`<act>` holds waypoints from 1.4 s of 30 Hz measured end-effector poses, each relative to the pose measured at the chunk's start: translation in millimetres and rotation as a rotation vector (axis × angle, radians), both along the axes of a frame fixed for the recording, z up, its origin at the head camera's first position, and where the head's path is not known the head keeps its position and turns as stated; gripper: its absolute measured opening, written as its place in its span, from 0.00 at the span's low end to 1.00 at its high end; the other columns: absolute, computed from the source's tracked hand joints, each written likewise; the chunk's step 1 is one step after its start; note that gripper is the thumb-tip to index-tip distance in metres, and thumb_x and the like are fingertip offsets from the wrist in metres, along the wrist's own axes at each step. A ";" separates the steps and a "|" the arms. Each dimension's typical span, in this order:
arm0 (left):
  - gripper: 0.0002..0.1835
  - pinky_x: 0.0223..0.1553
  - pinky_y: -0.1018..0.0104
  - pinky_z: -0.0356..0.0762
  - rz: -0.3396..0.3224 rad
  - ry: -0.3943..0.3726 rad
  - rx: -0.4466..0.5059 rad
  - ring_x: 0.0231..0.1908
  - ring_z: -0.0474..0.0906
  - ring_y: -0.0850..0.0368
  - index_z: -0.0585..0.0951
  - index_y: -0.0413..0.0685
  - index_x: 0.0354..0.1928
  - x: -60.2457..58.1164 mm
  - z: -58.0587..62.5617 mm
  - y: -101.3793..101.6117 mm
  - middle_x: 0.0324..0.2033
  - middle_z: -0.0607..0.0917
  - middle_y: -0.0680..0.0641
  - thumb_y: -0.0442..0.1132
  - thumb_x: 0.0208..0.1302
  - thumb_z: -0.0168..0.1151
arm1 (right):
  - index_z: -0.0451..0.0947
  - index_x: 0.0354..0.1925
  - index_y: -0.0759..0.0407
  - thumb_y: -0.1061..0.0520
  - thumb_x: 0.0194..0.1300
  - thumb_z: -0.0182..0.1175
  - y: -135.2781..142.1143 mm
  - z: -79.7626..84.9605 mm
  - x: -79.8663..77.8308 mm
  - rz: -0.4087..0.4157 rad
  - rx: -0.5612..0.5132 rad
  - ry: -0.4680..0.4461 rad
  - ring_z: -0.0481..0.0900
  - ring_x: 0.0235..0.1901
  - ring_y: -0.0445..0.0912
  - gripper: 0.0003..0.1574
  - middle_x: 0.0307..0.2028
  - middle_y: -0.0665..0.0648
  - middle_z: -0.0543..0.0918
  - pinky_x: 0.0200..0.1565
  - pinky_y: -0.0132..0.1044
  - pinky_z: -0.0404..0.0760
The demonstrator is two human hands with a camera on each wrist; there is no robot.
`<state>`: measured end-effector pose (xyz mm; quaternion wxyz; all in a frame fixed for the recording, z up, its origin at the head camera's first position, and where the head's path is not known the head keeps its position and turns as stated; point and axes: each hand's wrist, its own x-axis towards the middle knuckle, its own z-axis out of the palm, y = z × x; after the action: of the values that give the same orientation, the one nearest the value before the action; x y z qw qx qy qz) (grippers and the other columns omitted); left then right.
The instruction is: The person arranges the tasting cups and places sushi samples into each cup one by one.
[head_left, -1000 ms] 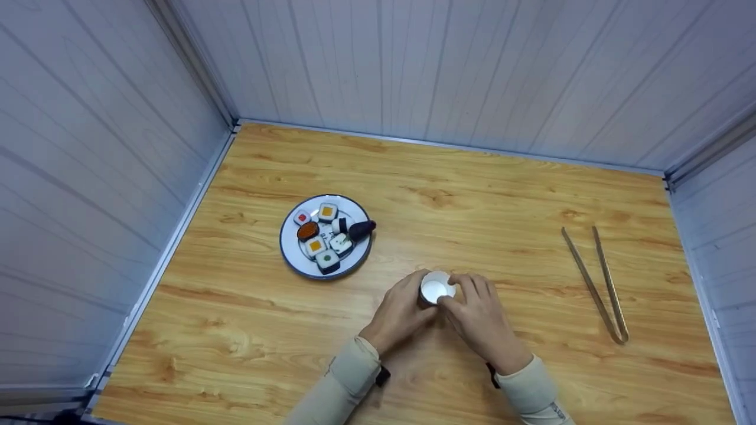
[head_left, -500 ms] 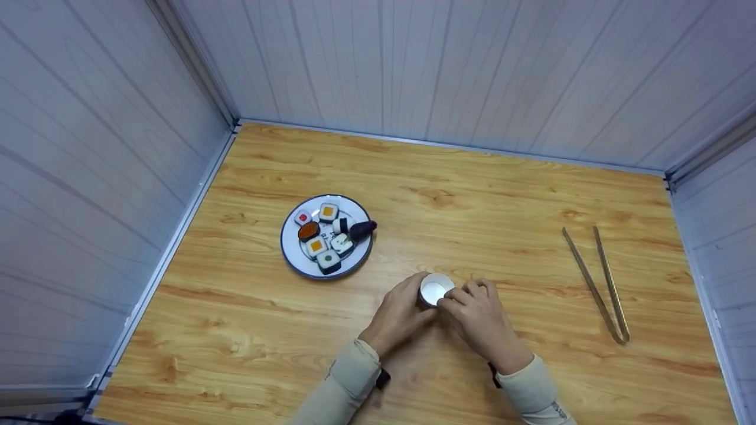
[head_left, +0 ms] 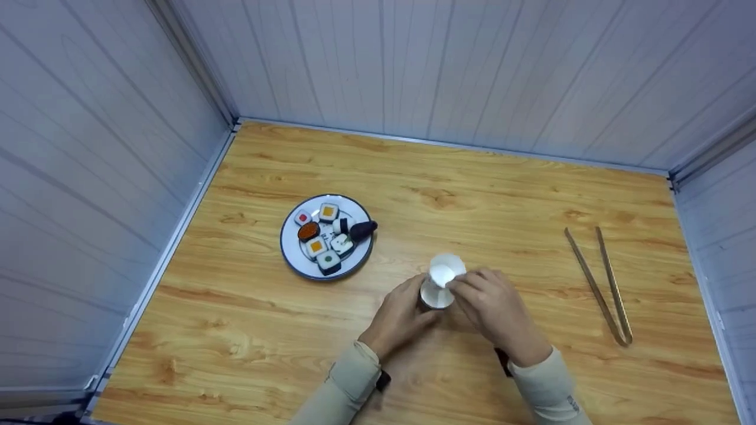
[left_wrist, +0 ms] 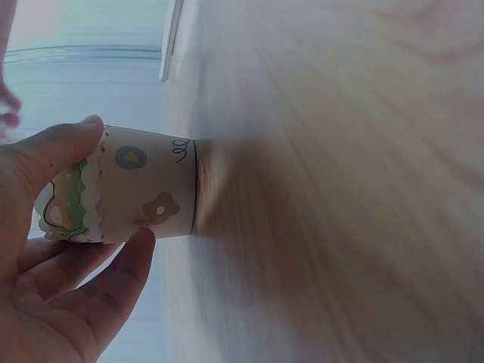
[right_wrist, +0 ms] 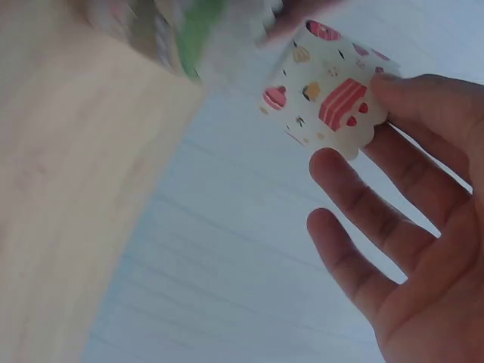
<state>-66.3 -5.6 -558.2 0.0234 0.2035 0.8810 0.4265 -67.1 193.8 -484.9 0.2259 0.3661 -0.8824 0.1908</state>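
Observation:
My left hand (head_left: 398, 321) grips a pale paper cup (left_wrist: 144, 181) with a flower and star print, its base on the table. Nested in its mouth, a scalloped cup with green print (left_wrist: 72, 197) shows in the left wrist view. Just above, my right hand (head_left: 496, 310) pinches another scalloped paper cup (right_wrist: 333, 87), printed with pink cake slices, between thumb and forefinger at its rim. This cup is tilted and appears apart from the lower ones in the right wrist view. Its white inside faces the head camera.
A blue-rimmed plate (head_left: 287, 251) with several sushi pieces and a dark eggplant-like piece (head_left: 362, 230) stands to the left. Metal tongs (head_left: 614, 295) lie spread at the right. Pale panel walls (head_left: 378, 71) edge the wooden table (head_left: 472, 200).
My right hand has lifted the cake-print cup up out of the cups in my left hand. The left hand has stayed put. Plate and tongs have not moved.

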 end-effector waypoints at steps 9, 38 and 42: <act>0.36 0.57 0.57 0.76 0.019 0.011 -0.015 0.58 0.77 0.54 0.73 0.42 0.65 0.2 2.4 1.4 0.57 0.80 0.45 0.43 0.57 0.77 | 0.86 0.39 0.65 0.67 0.65 0.66 -10.5 -17.1 -112.6 -0.009 -0.029 -0.074 0.83 0.40 0.53 0.05 0.37 0.59 0.85 0.43 0.45 0.84; 0.35 0.57 0.56 0.76 0.015 -0.050 -0.017 0.57 0.77 0.55 0.73 0.45 0.65 -4.0 3.0 2.1 0.57 0.80 0.47 0.44 0.58 0.76 | 0.84 0.46 0.64 0.65 0.63 0.68 -30.3 -31.3 -149.1 -0.094 0.041 -0.075 0.81 0.40 0.54 0.11 0.41 0.60 0.83 0.42 0.44 0.83; 0.34 0.56 0.55 0.77 0.007 -0.038 -0.036 0.56 0.78 0.53 0.73 0.43 0.64 -5.9 4.1 3.3 0.56 0.80 0.45 0.44 0.58 0.76 | 0.85 0.43 0.61 0.63 0.63 0.69 -13.7 -17.0 -108.0 -0.067 0.010 -0.088 0.79 0.35 0.50 0.09 0.37 0.56 0.82 0.34 0.42 0.82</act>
<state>-72.2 -2.4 -554.1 0.0420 0.1918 0.8887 0.4143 -175.1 180.1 -501.8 0.1911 0.3285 -0.9042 0.1948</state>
